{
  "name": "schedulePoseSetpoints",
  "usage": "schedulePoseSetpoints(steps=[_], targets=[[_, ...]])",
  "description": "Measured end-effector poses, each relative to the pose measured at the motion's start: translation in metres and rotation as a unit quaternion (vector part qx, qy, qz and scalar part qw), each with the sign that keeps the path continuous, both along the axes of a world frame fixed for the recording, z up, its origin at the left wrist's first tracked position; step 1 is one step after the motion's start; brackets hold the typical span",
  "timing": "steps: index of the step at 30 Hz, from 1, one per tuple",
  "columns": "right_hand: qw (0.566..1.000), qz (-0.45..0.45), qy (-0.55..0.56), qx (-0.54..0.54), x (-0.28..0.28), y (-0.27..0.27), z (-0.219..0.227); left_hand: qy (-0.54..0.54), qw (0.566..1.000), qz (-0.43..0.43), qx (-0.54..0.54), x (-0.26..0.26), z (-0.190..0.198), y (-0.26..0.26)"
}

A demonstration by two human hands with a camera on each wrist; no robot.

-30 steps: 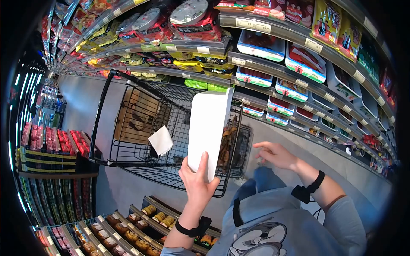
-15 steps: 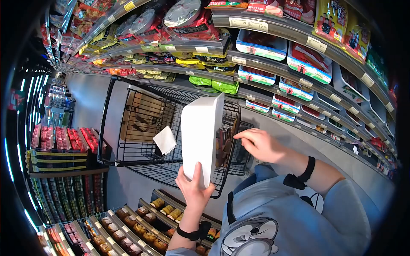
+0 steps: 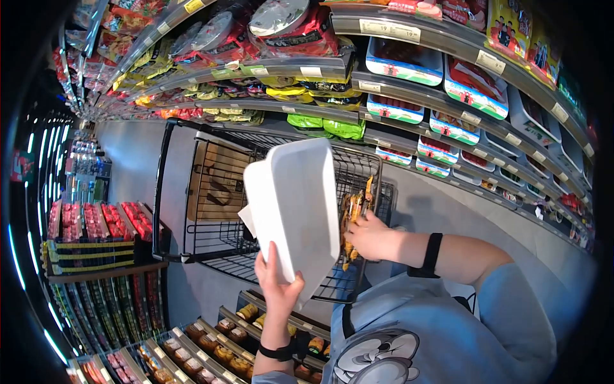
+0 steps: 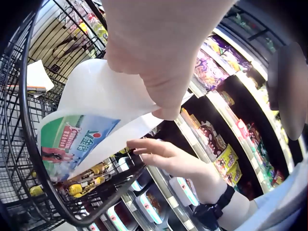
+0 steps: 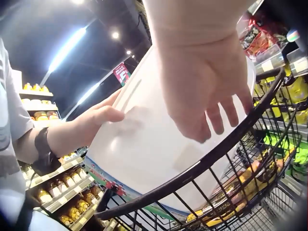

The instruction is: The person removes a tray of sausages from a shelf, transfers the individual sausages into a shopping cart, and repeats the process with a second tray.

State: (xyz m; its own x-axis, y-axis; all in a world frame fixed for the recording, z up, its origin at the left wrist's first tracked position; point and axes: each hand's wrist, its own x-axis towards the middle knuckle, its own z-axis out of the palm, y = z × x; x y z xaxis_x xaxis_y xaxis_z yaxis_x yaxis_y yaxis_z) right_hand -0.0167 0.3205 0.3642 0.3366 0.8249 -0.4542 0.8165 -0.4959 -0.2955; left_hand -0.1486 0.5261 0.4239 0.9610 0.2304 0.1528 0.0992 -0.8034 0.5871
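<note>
My left hand (image 3: 279, 285) grips the lower end of a white food tray (image 3: 300, 205), thumb on one face. The tray is tilted upright over a wire shopping cart (image 3: 220, 259). A printed band with a blue and green label (image 4: 79, 139) runs along its edge in the left wrist view. My right hand (image 3: 371, 237) reaches over the cart's rim (image 5: 202, 166) beside the tray, fingers loosely bent and nothing in them in the right wrist view. In the head view it overlaps yellow-and-brown packets (image 3: 350, 256) lying in the cart.
A brown paper bag (image 3: 217, 176) and a white folded sheet (image 4: 38, 79) lie in the cart. Along the far side runs a shelf with packaged meat trays (image 3: 476, 89) and bagged food. Jars (image 3: 224, 355) stand on a lower shelf near my body.
My left hand has turned the tray so that more of its other side shows. My right hand has moved forward and left to the cart's edge, over the yellow packets.
</note>
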Motion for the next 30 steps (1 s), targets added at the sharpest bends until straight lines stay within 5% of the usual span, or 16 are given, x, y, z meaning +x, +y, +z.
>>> schedulePoseSetpoints(steps=[5, 8, 11, 18, 20, 23, 25, 30], targets=[[0.988, -0.035, 0.020, -0.147, -0.009, 0.023, -0.006, 0.042, 0.988, 0.022, -0.145, 0.011, -0.009, 0.111], [0.985, -0.103, 0.015, -0.141, -0.017, 0.033, -0.017, 0.149, 0.880, 0.048, -0.449, 0.035, -0.005, 0.152], [0.977, -0.147, 0.012, -0.153, -0.029, 0.056, -0.020, 0.240, 0.815, 0.035, -0.527, 0.047, -0.026, 0.192], [0.958, -0.212, 0.036, -0.191, -0.045, 0.100, -0.002, 0.227, 0.821, -0.092, -0.515, 0.081, -0.072, 0.230], [0.958, -0.209, 0.035, -0.192, -0.042, 0.113, -0.001, 0.246, 0.834, -0.072, -0.488, 0.091, -0.076, 0.231], [0.967, -0.194, 0.001, -0.162, -0.031, 0.131, -0.030, 0.227, 0.908, -0.055, -0.348, 0.105, -0.125, 0.245], [0.972, -0.128, -0.006, -0.196, -0.020, 0.142, -0.053, 0.246, 0.920, -0.053, -0.301, 0.110, -0.150, 0.258], [0.976, -0.145, -0.062, -0.151, -0.011, 0.149, -0.108, 0.299, 0.938, -0.039, -0.170, 0.104, -0.159, 0.260]])
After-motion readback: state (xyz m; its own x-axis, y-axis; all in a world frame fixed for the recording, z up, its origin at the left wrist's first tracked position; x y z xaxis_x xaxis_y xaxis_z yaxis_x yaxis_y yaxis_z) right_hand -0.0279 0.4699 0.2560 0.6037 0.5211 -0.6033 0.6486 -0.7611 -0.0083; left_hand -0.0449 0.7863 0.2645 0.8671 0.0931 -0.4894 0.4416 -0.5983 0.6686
